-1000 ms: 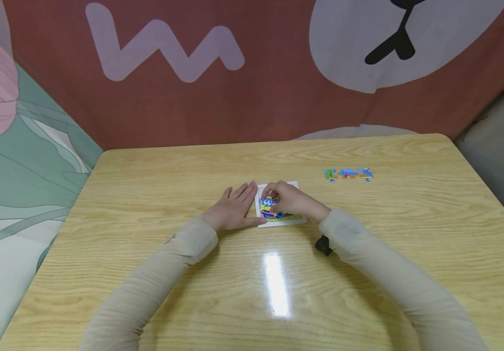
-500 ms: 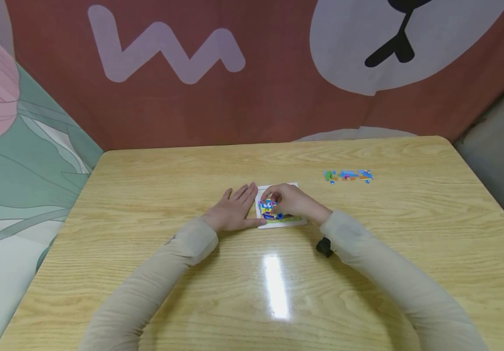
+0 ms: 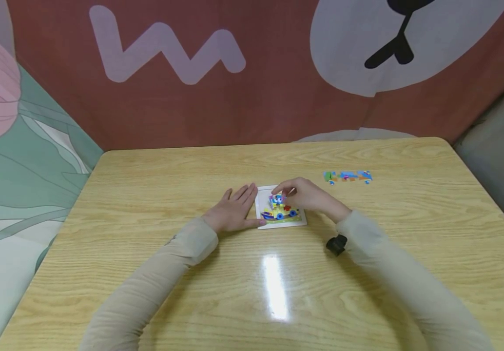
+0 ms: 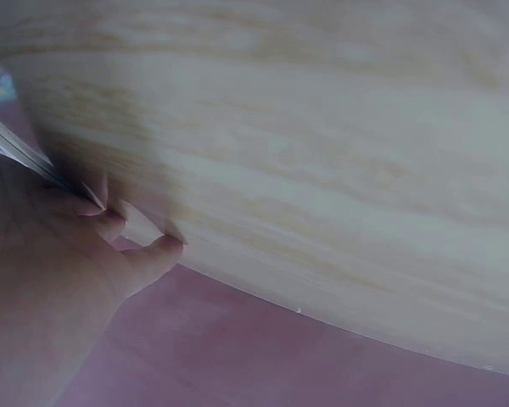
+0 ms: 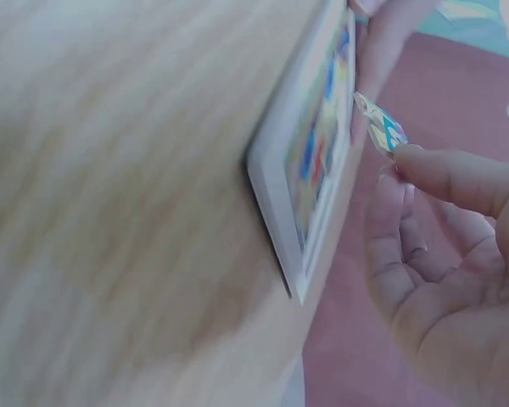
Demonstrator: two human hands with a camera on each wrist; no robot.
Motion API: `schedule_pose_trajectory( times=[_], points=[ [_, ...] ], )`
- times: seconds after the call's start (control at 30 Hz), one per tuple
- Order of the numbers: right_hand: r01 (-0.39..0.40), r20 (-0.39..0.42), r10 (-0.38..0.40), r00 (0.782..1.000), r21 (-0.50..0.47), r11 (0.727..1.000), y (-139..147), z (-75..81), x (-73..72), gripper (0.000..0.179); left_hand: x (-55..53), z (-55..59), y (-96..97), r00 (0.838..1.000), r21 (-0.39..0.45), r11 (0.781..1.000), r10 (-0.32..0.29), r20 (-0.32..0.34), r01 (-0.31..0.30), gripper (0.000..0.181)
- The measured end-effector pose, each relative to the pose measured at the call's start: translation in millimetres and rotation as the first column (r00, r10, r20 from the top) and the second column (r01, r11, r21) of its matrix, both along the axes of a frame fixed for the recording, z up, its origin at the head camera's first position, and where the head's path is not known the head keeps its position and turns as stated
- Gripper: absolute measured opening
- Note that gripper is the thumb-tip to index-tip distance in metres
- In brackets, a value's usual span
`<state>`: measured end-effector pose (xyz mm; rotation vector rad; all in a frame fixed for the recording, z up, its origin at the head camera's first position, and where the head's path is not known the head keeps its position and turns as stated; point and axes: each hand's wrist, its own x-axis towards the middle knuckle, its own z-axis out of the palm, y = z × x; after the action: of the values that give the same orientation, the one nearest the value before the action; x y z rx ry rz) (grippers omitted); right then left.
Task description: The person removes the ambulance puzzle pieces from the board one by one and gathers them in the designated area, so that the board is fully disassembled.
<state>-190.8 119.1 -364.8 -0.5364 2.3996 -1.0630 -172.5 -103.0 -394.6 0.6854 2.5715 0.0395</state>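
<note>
A white-framed jigsaw puzzle board (image 3: 303,221) lies on the table, its lower part filled with a picture of a yellow vehicle with blue wheels. Flat on the table, my left hand (image 3: 231,209) rests against the board's left edge with fingers spread and straight; its thumb reaches the lower left corner. Just above the board, my right hand (image 3: 306,195) pinches a small colourful puzzle piece (image 5: 385,127) between thumb and fingers. In the right wrist view the piece is tilted and apart from the board. The left wrist view shows the left hand (image 4: 68,246) at the board's edge.
Several loose puzzle pieces (image 3: 347,176) lie in a row on the wooden table (image 3: 182,180), to the back right of the board. A black device (image 3: 336,244) sits at the right wrist. A reddish-brown printed cloth (image 3: 269,107) hangs behind the table.
My right hand has lifted and moved right with the puzzle piece, uncovering more of the vehicle picture. The left hand stays in place.
</note>
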Motion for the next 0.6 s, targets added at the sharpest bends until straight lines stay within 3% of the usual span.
schedule_pose_trajectory(
  times=[0.2,0.6],
  points=[
    [0.075,0.019,-0.075,0.997,-0.015,0.997,22.6,9.7,-1.0,0.030,0.1,1.1,0.6,1.000,-0.003,1.000,0.008,0.007,-0.008,0.096],
    [0.120,-0.003,-0.120,0.993,0.011,0.993,66.5,16.5,-2.7,0.030,0.3,1.3,0.0,1.000,0.001,1.000,-0.004,-0.001,0.004,0.096]
  ],
)
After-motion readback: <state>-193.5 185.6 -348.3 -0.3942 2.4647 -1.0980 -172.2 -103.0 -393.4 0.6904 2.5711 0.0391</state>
